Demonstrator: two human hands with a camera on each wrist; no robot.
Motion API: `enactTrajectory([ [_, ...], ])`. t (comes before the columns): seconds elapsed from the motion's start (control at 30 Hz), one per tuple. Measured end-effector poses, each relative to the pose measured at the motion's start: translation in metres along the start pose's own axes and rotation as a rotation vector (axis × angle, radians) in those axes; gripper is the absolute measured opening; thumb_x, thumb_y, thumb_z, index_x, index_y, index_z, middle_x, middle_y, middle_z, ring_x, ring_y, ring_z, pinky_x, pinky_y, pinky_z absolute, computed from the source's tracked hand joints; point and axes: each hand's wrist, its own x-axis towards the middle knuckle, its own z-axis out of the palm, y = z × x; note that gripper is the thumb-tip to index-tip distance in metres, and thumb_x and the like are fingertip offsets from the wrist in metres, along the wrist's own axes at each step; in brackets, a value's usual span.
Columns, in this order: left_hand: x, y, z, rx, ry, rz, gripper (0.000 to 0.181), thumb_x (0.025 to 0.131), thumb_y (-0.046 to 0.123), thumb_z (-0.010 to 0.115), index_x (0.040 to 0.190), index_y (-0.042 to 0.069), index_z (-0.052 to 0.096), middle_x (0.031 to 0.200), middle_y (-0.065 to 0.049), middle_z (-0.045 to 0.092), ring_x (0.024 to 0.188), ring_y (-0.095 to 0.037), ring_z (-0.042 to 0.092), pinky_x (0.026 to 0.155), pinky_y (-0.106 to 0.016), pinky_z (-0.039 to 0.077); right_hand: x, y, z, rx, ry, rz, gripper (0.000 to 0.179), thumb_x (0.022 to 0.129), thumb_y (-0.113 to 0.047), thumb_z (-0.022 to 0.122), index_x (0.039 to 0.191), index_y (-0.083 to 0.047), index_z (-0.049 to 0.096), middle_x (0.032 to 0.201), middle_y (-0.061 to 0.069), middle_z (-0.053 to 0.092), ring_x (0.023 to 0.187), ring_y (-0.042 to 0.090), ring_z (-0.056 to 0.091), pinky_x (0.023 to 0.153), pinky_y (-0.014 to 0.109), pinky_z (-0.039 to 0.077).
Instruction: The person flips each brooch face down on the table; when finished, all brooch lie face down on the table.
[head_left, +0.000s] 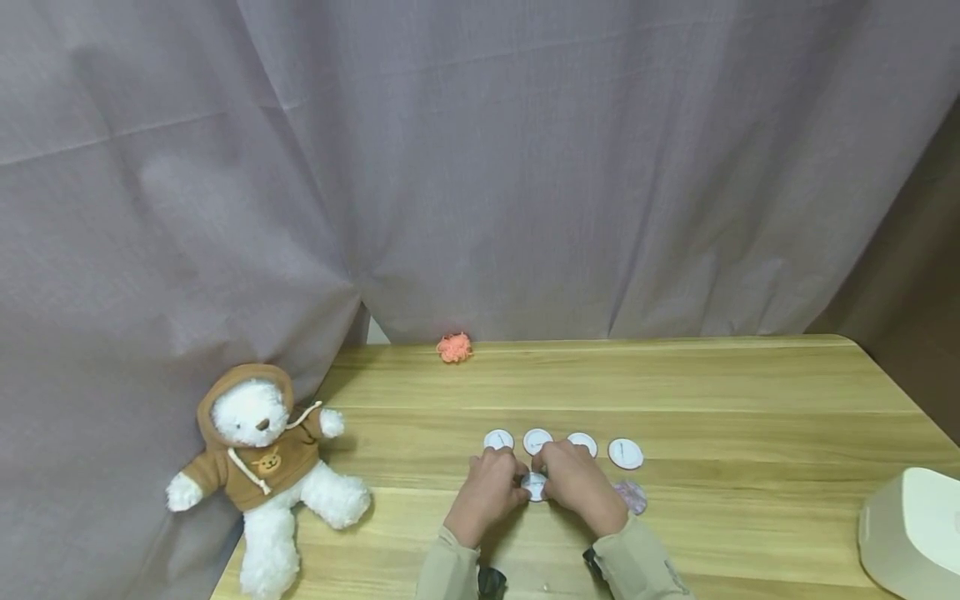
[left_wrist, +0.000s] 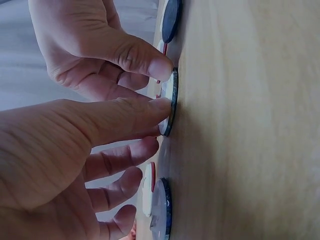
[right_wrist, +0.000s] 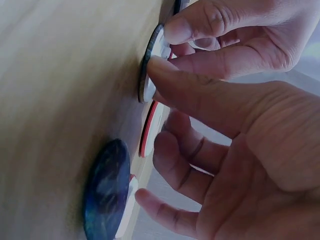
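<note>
A round button badge, white pin side up with a dark rim, is low over the wooden table between both hands. My left hand pinches its left edge with thumb and index finger, the other fingers loosely bent. At the opposite edge, the thumb and fingertips of my right hand grip the same badge. Behind the hands, several pin-side-up badges form a row, including a left one and a right one. A purple-blue badge lies face up beside my right hand. Another dark-rimmed badge lies near my left fingers.
A white teddy bear in a brown hoodie sits at the table's left edge. Orange shredded material lies at the back edge, before a grey curtain. A cream-white container stands at the right front.
</note>
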Motion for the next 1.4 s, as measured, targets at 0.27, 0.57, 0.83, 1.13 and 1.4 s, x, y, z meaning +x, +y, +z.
enactTrajectory([
  [0.27,-0.001,0.000,0.000,0.004,0.003,-0.007,0.012,0.070,0.015,0.086,0.076,0.018,0.076,0.072,0.008,0.048,0.075,-0.017,0.052,0.065,-0.037,0.039,-0.004,-0.001,0.002,-0.026,0.057,-0.098,0.030,0.064,0.004,0.080,0.059,-0.017,0.058,0.059,-0.006,0.053,0.056,0.017,0.044,0.061,0.040,0.040],
  [0.57,-0.002,-0.001,0.000,-0.037,0.009,-0.033,0.013,0.070,0.015,0.084,0.074,0.017,0.071,0.071,0.009,0.048,0.074,-0.015,0.052,0.067,-0.038,0.039,-0.005,0.002,0.001,-0.060,0.031,-0.133,0.033,0.068,0.003,0.075,0.060,-0.017,0.050,0.061,-0.004,0.053,0.059,0.018,0.047,0.067,0.048,0.042],
  [0.83,0.001,-0.002,-0.001,-0.056,0.028,-0.041,0.016,0.074,0.018,0.080,0.070,0.019,0.065,0.070,0.010,0.048,0.070,-0.010,0.047,0.068,-0.035,0.036,-0.008,0.008,-0.011,0.004,0.020,-0.161,0.020,0.074,-0.003,0.078,0.071,-0.013,0.060,0.063,-0.006,0.053,0.065,0.020,0.050,0.066,0.048,0.044],
  [1.13,0.007,0.006,-0.003,-0.059,0.094,0.010,0.021,0.080,0.016,0.077,0.100,0.010,0.078,0.080,0.005,0.063,0.077,-0.010,0.055,0.071,-0.033,0.037,-0.015,0.017,-0.027,0.133,0.014,-0.053,0.018,0.088,-0.003,0.069,0.105,-0.003,0.075,0.061,-0.007,0.046,0.059,0.013,0.042,0.060,0.034,0.039],
  [1.4,0.006,0.010,-0.003,-0.093,0.160,0.032,0.023,0.080,0.019,0.076,0.102,0.013,0.077,0.095,0.003,0.071,0.087,-0.014,0.057,0.079,-0.037,0.038,-0.022,0.030,-0.032,0.118,0.047,-0.070,0.008,0.090,-0.006,0.069,0.097,-0.006,0.073,0.069,-0.009,0.052,0.064,0.009,0.045,0.062,0.032,0.043],
])
